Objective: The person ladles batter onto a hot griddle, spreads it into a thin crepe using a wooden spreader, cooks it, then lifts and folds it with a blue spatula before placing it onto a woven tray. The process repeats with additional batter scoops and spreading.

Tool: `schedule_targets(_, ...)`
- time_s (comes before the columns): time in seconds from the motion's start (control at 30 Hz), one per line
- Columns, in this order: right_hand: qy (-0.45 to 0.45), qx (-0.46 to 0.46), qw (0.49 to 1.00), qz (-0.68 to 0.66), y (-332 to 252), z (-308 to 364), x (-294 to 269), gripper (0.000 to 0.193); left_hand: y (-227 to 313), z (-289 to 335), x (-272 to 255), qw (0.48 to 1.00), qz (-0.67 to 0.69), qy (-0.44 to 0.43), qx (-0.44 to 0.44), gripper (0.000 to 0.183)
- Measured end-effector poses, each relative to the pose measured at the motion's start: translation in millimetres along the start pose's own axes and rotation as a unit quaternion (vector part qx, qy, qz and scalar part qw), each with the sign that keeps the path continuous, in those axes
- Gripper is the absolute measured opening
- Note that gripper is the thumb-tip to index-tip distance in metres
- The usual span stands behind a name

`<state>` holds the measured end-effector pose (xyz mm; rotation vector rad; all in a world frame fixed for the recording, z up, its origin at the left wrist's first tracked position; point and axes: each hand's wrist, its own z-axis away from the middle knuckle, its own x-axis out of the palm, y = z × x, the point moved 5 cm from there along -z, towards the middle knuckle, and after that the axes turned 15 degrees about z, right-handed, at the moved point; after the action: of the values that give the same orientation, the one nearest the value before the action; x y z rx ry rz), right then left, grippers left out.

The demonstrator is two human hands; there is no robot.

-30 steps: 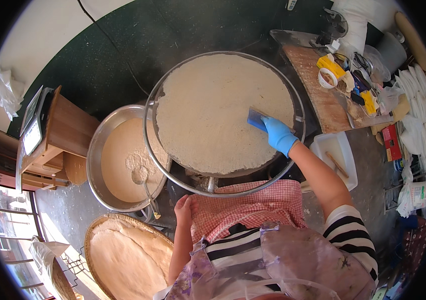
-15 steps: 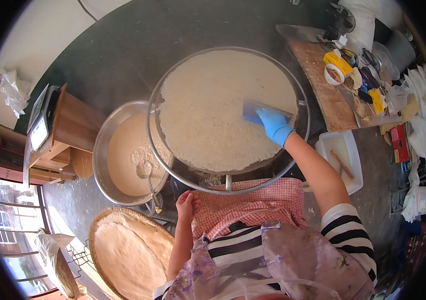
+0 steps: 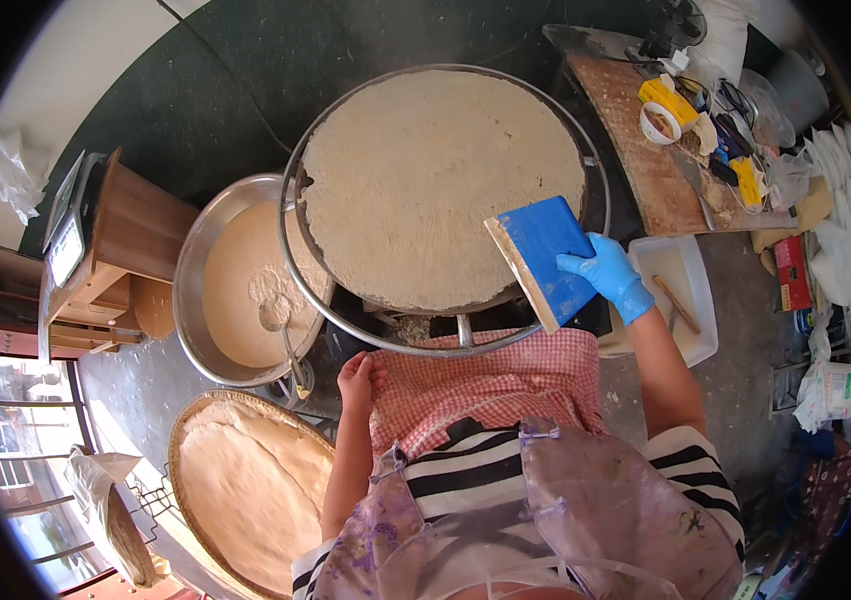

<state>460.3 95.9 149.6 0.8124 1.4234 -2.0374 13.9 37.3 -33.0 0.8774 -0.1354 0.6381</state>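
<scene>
Right hand [image 3: 606, 274], blue-gloved, clamped around the lower right edge of a blue scraper [image 3: 546, 256], blade tilted over the near right rim of the round griddle [image 3: 586, 165] bearing a thin pale crepe [image 3: 436, 180]. Left hand [image 3: 358, 382] bare, fingers loosely curled, resting against the checked apron [image 3: 486, 385], beside the batter bowl [image 3: 196, 290].

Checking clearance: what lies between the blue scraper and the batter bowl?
In the head view, only the round griddle with its pale flatbread lies between the blue scraper and batter bowl.

Street-side food stall: large round griddle [image 3: 443, 190] with thin flatbread, batter basin [image 3: 208, 290], woven tray [image 3: 246, 480], concrete ground.
</scene>
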Motion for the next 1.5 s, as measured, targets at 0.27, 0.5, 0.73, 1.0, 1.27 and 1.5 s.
schedule_targets(0.27,0.005,0.17,0.984,0.044,90,16,-10,0.045,-1,-3,-2,1.0,-0.002,-0.007,-0.007,0.019)
schedule_targets(0.5,0.195,-0.063,0.926,0.317,5,19,-32,0.027,1,-2,-1,1.0,-0.018,-0.008,-0.006,0.021)
schedule_targets(0.73,0.093,-0.238,0.804,0.537,-40,81,94,0.037,0,-3,-3,0.999,-0.025,-0.009,-0.022,0.025)
schedule_targets(1.0,0.113,-0.252,0.928,0.251,-60,109,41,0.039,43,-48,23,0.998,-0.05,-0.027,-0.01,0.047)
schedule_targets(1.27,-0.01,0.116,0.901,-0.418,9,106,67,0.037,57,-78,31,1.0,-0.024,0.001,0.007,0.022)
schedule_targets(1.5,-0.036,0.151,0.77,-0.618,42,117,99,0.036,30,-62,35,1.0,-0.017,-0.019,-0.016,0.021)
